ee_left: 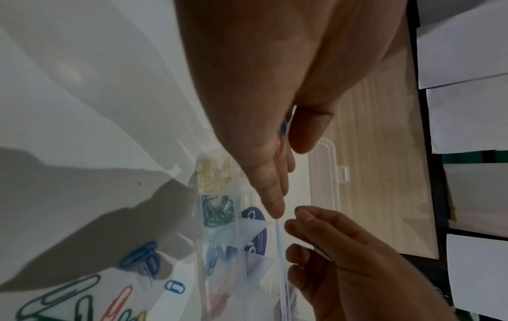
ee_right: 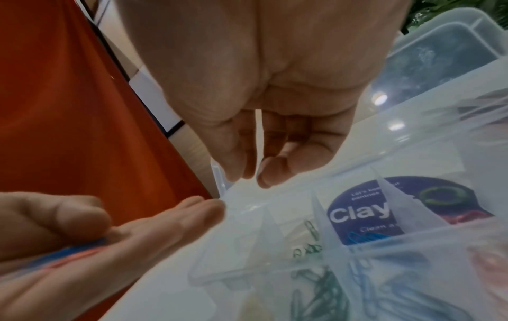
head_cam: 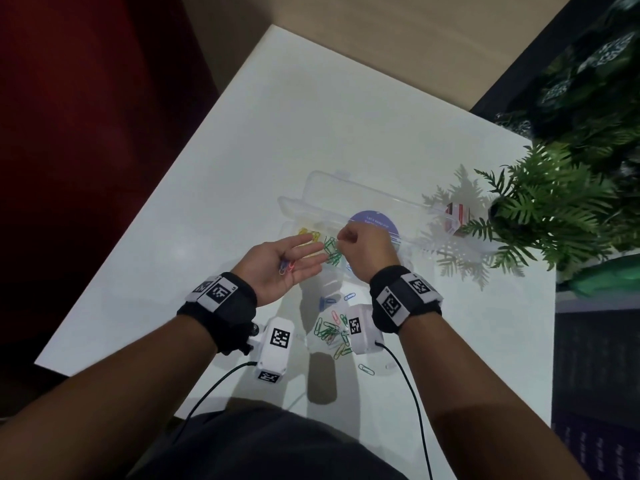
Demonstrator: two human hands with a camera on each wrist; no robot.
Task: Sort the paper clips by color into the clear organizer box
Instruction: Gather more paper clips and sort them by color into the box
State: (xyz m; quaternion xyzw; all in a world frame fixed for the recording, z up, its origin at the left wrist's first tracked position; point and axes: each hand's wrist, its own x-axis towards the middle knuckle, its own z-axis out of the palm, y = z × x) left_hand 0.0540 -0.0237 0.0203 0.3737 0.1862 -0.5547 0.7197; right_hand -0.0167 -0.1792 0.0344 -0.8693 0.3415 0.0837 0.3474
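Note:
The clear organizer box (head_cam: 287, 206) lies open on the white table, its lid (ee_left: 327, 173) folded back. Yellow clips (head_cam: 309, 233) and green clips (head_cam: 332, 252) fill separate compartments, and blue clips (ee_left: 219, 254) fill another. My left hand (head_cam: 294, 261) is palm up beside the box with fingers straight. Its thumb presses blue and red clips (head_cam: 285, 267) against the fingers (ee_right: 137, 234). My right hand (head_cam: 346, 240) hovers over the green compartment with fingers curled and thumb and forefinger tips (ee_right: 233, 167) nearly together. No clip shows between them. Loose mixed clips (head_cam: 330, 332) lie near me.
A fern (head_cam: 540, 209) and a small red-and-white box (head_cam: 457, 214) stand at the right, close to the organizer. A purple round label (head_cam: 377, 223) shows through the box. Single clips (head_cam: 366, 368) lie scattered near the front edge. The table's left edge runs diagonally.

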